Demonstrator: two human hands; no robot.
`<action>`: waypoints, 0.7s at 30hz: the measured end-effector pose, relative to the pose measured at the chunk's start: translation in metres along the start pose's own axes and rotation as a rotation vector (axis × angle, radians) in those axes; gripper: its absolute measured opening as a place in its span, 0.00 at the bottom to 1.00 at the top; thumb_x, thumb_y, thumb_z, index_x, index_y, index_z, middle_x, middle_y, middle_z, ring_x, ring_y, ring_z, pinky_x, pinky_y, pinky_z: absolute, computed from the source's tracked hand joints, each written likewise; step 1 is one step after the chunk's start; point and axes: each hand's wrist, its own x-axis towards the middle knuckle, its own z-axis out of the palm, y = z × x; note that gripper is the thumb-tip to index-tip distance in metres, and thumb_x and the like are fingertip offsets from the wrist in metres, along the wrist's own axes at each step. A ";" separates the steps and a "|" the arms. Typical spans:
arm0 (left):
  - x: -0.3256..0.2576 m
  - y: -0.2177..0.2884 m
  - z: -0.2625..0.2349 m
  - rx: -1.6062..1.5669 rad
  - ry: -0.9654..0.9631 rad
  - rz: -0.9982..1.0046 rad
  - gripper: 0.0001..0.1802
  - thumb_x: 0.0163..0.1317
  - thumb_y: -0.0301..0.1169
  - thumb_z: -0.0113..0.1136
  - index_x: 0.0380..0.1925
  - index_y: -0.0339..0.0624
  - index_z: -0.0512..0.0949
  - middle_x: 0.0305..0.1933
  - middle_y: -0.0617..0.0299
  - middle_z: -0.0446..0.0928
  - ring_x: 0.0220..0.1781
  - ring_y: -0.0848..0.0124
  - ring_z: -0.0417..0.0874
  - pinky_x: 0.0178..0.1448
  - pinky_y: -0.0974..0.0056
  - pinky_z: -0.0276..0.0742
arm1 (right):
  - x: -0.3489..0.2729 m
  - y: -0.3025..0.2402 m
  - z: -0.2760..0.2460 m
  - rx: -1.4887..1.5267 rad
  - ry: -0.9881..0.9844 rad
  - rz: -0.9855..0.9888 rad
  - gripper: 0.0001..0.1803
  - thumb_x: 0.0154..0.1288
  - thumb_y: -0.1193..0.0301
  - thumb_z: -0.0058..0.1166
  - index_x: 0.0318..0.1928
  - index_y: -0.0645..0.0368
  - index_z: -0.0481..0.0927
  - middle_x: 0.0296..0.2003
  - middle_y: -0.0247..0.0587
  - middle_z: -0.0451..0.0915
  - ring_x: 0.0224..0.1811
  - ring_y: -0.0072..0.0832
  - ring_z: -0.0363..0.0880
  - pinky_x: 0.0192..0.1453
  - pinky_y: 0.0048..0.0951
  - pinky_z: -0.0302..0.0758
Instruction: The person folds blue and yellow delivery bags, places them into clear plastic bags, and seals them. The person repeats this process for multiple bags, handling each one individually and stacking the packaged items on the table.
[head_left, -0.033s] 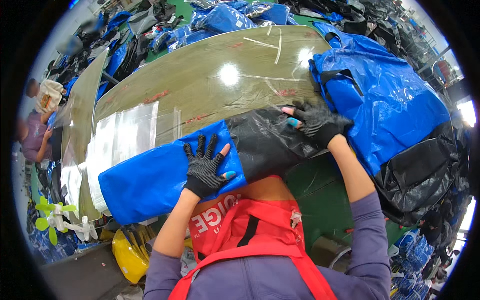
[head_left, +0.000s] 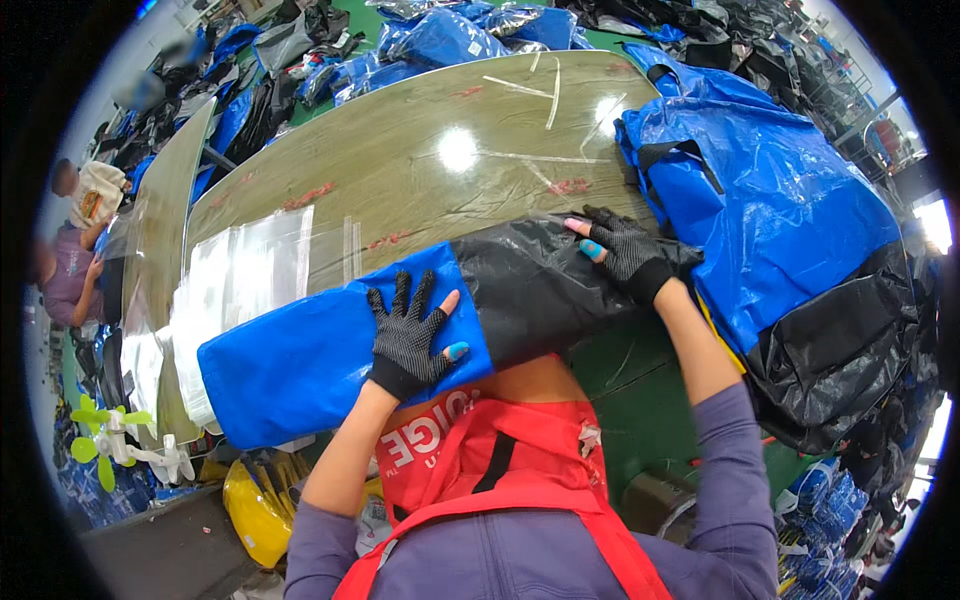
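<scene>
A long folded bag of coated sheet, blue (head_left: 290, 355) on its left part and black (head_left: 540, 290) on its right, lies slantwise along the table's near edge. My left hand (head_left: 410, 335), in a black dotted glove with bare thumb and index tips, rests flat on the blue part with its fingers spread. Toward the other end, my right hand (head_left: 628, 253), gloved alike, lies on the black part with fingers stretched out. Blue tape wraps both thumbs. Neither hand grips anything.
A pile of blue and black bags (head_left: 770, 210) covers the table's right end. Clear plastic sleeves (head_left: 245, 265) lie at left on the glossy table (head_left: 400, 150). A small green-bladed fan (head_left: 100, 435) stands at lower left. Another person (head_left: 75, 260) is at far left.
My right hand has shifted slightly on the black part, and its motion blur is gone. A yellow edge shows more below the right pile. My left hand stays in place.
</scene>
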 end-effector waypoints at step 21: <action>0.023 0.055 -0.034 -0.223 -0.293 0.387 0.38 0.62 0.48 0.52 0.68 0.39 0.60 0.70 0.47 0.60 0.73 0.51 0.56 0.76 0.49 0.42 | -0.013 -0.154 0.052 0.220 0.447 -0.271 0.45 0.45 0.59 0.64 0.67 0.55 0.64 0.62 0.64 0.64 0.68 0.59 0.57 0.71 0.57 0.50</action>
